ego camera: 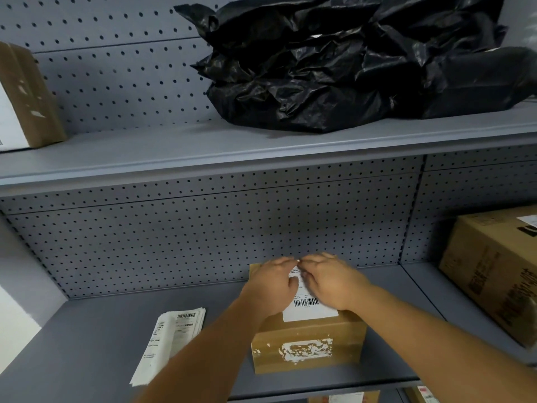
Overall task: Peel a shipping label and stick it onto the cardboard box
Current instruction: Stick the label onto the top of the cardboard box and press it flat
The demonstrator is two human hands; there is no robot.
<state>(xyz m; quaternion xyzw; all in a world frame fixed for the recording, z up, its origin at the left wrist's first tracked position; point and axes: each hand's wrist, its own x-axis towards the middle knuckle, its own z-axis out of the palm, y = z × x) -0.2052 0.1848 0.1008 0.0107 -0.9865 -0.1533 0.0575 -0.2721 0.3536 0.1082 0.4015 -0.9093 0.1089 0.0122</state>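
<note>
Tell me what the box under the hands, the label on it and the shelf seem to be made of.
Box: brown cardboard, matte, with torn white residue on its front. Label: white paper, probably adhesive-backed, printed with a barcode. Shelf: likely painted metal, smooth grey, judging by the perforated back panel.

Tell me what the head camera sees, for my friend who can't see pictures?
Two hands, left hand and right hand, press a white shipping label flat onto the top of a small cardboard box on a grey shelf. A stack of labels lies left of the box, and black plastic bags fill the shelf above.
</note>
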